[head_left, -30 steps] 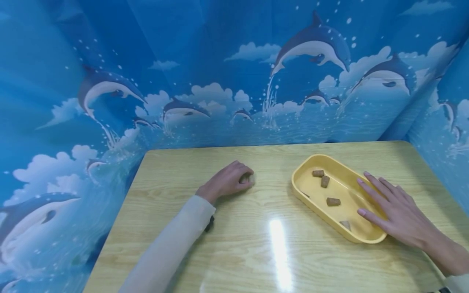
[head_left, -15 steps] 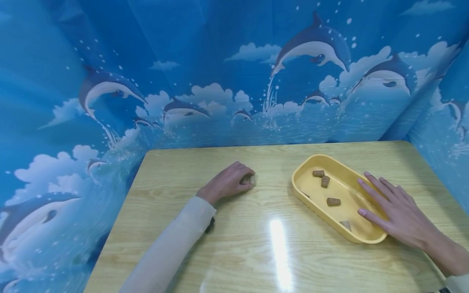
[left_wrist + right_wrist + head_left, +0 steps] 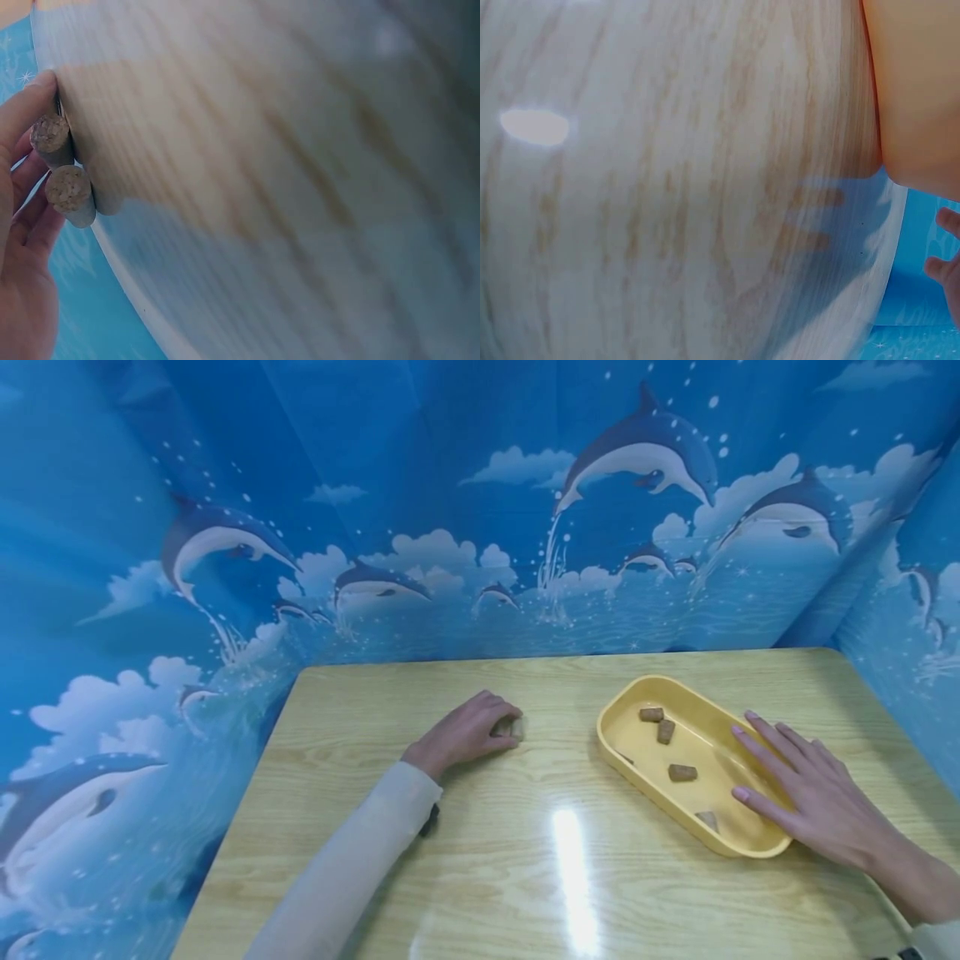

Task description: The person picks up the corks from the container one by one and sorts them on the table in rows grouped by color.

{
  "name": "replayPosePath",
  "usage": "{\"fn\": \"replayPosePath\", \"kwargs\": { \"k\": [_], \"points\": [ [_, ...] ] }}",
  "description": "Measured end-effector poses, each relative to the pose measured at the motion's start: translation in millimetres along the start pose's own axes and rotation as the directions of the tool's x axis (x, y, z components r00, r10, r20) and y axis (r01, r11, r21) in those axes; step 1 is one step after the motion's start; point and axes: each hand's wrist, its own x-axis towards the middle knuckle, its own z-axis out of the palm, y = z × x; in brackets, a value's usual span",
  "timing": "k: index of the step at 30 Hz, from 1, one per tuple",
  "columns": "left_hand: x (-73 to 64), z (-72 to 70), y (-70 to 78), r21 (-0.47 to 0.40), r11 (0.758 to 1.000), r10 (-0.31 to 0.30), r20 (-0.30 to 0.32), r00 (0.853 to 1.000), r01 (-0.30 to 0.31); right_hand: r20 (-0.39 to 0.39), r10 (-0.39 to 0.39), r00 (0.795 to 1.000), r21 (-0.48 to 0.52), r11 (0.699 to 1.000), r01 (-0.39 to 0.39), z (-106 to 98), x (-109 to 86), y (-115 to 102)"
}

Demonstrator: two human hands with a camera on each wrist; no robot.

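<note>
Near the table's middle, my left hand (image 3: 468, 735) is low over the wood, thumb and fingers curled about a pale cork (image 3: 516, 728). The left wrist view shows two corks side by side: an upper cork (image 3: 51, 139) by the thumb and a lower cork (image 3: 70, 193) in front of the fingers. My right hand (image 3: 817, 793) lies with fingers straight and spread over the right rim of a yellow tray (image 3: 622, 768). Inside the tray are several brown corks, among them one cork (image 3: 682, 773) in the middle and a paler one (image 3: 707, 820) at the near end.
The wood-grain table (image 3: 480, 877) carries a bright light reflection (image 3: 573, 877) at the front. A blue dolphin-print curtain (image 3: 450, 527) closes off the back and both sides. The tray's wall (image 3: 922, 97) fills the upper right of the right wrist view.
Hardly anything differs. The left hand's fingers have shifted very slightly around the cork; the right hand and the tray have stayed in place.
</note>
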Motion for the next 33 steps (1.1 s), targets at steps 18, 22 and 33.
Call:
{"fn": "replayPosePath", "kwargs": {
  "k": [18, 22, 33],
  "points": [
    [0.1, 1.0, 0.6, 0.021, 1.0, 0.0, 0.006, 1.0, 0.0, -0.009, -0.017, 1.0, 0.025, 1.0, 0.017, 2.1, -1.5, 2.9],
    [0.0, 1.1, 0.6, 0.015, 1.0, -0.004, 0.003, 1.0, 0.004, -0.006, -0.017, 1.0, 0.025, 1.0, 0.017, 1.4, -0.9, 2.7],
    [-0.7, -0.9, 1.2, -0.028, 0.999, -0.021, 0.006, 1.0, 0.021, -0.003, -0.015, 1.0, 0.025, 1.0, 0.015, 1.0, 0.2, 2.4]
  ]
}}
